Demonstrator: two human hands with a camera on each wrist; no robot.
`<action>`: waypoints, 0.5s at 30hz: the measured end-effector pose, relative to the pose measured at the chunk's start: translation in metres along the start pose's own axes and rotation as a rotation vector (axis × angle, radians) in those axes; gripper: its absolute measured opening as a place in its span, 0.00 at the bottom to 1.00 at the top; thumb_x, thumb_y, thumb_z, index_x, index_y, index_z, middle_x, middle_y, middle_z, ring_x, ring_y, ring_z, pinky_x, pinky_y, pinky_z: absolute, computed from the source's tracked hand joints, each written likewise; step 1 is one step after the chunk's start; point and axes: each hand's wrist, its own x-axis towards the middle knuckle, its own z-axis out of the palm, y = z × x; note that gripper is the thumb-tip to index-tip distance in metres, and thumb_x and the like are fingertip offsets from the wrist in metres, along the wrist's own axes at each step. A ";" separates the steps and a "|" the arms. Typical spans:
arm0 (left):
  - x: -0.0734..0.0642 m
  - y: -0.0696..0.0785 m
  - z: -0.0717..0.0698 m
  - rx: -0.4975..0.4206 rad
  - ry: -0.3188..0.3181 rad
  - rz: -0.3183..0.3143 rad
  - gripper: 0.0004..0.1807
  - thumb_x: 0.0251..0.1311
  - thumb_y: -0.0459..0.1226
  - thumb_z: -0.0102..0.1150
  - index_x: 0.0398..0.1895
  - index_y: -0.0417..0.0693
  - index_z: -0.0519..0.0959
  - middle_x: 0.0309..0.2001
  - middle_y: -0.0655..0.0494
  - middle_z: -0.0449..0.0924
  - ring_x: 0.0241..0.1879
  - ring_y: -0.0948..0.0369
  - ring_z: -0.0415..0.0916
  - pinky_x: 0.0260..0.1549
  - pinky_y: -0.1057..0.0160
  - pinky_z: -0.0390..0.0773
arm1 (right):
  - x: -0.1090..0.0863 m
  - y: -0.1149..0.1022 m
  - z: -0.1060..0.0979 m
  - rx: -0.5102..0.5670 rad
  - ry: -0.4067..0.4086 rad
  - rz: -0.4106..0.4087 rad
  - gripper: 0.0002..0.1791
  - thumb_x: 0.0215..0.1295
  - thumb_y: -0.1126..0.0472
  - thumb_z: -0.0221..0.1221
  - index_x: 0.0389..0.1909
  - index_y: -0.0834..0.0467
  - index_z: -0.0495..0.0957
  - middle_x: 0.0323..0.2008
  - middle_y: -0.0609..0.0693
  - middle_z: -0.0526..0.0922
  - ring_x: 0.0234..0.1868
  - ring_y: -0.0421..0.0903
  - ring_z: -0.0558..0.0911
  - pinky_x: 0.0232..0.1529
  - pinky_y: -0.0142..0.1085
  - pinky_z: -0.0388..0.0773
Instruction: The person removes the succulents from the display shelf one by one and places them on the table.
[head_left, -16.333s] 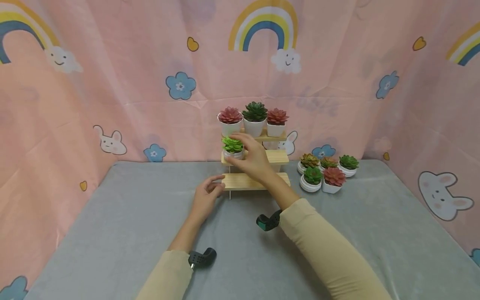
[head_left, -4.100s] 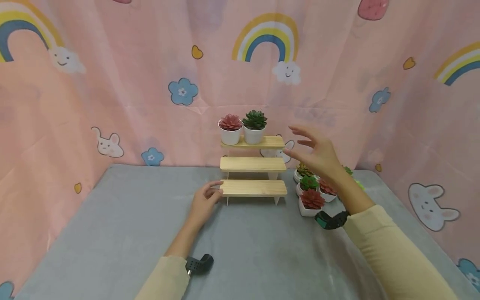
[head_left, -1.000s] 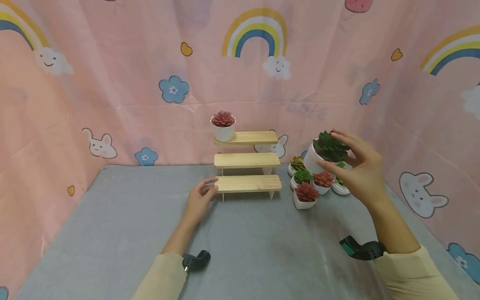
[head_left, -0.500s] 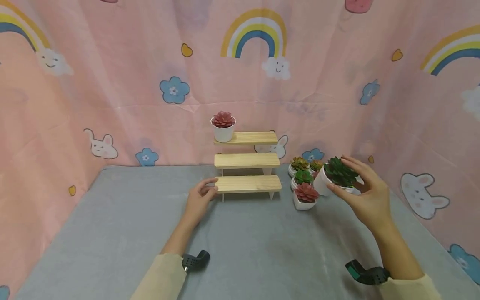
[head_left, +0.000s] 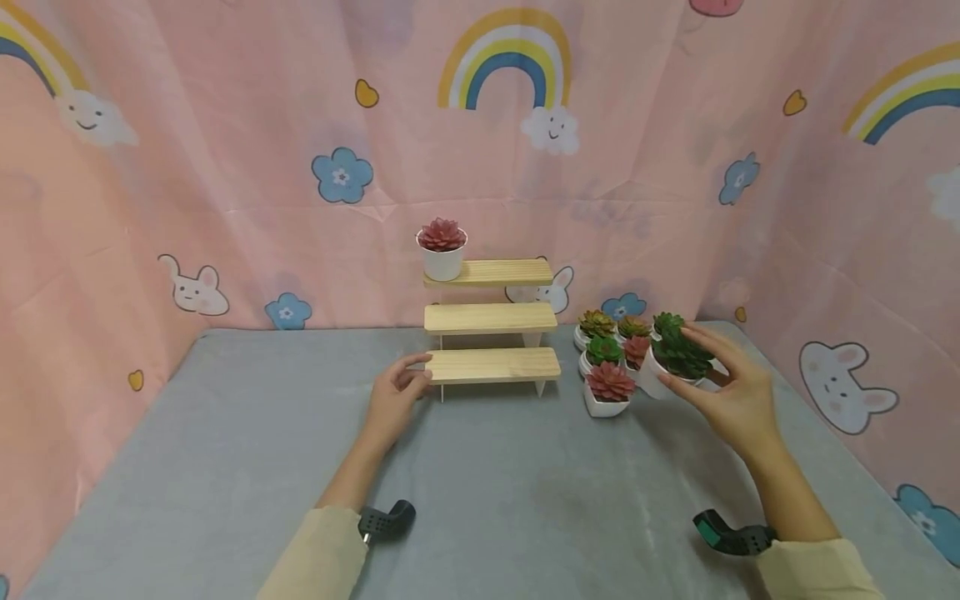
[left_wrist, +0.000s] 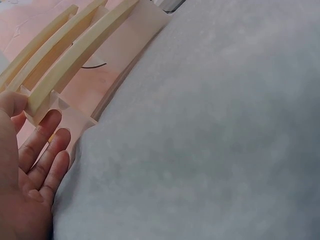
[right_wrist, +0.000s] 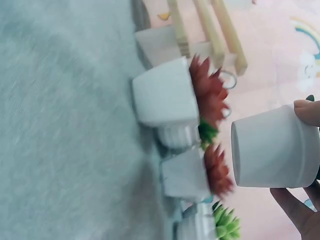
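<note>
My right hand [head_left: 738, 396] grips a dark green potted succulent [head_left: 681, 352] by its round white pot, tilted, beside the group of pots on the right. In the right wrist view that white pot [right_wrist: 272, 147] is off the cloth, thumb on one side and fingers on the other. My left hand [head_left: 393, 404] pinches the left end of the lowest step of a three-step wooden stand [head_left: 495, 365]. Thumb and forefinger meet that step [left_wrist: 65, 65] in the left wrist view; the other fingers extend loosely. A pink-red potted succulent [head_left: 442, 250] stands at the top step's left end.
Several small potted succulents crowd the table right of the stand, a red one in a square pot [head_left: 609, 390] nearest me. A green one [head_left: 666, 323] is partly hidden behind the held plant. Grey cloth [head_left: 480, 500] covers the table; a pink patterned curtain [head_left: 637, 167] hangs behind.
The light green succulent left the middle step, and the red square-potted one left the top step. My right hand has carried the dark green one rightward and down. The left hand stays on the stand.
</note>
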 end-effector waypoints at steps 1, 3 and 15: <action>0.000 0.000 0.000 0.002 0.001 -0.001 0.18 0.69 0.32 0.57 0.60 0.38 0.79 0.45 0.33 0.86 0.48 0.41 0.83 0.43 0.65 0.79 | 0.000 0.002 0.000 -0.002 -0.006 0.006 0.38 0.49 0.71 0.75 0.64 0.54 0.78 0.66 0.36 0.76 0.62 0.19 0.68 0.46 0.09 0.69; -0.001 0.001 -0.001 0.001 0.001 -0.004 0.18 0.69 0.32 0.57 0.60 0.39 0.79 0.45 0.33 0.86 0.48 0.40 0.83 0.43 0.65 0.79 | -0.002 0.007 0.002 -0.009 -0.018 0.017 0.37 0.50 0.70 0.76 0.64 0.53 0.78 0.67 0.39 0.76 0.62 0.18 0.68 0.46 0.09 0.68; -0.001 0.001 0.000 -0.005 0.006 0.000 0.17 0.69 0.32 0.57 0.59 0.38 0.79 0.42 0.33 0.86 0.47 0.40 0.83 0.45 0.59 0.80 | -0.012 0.033 0.016 -0.078 -0.075 0.003 0.36 0.50 0.66 0.77 0.63 0.55 0.79 0.65 0.60 0.78 0.60 0.12 0.63 0.46 0.09 0.66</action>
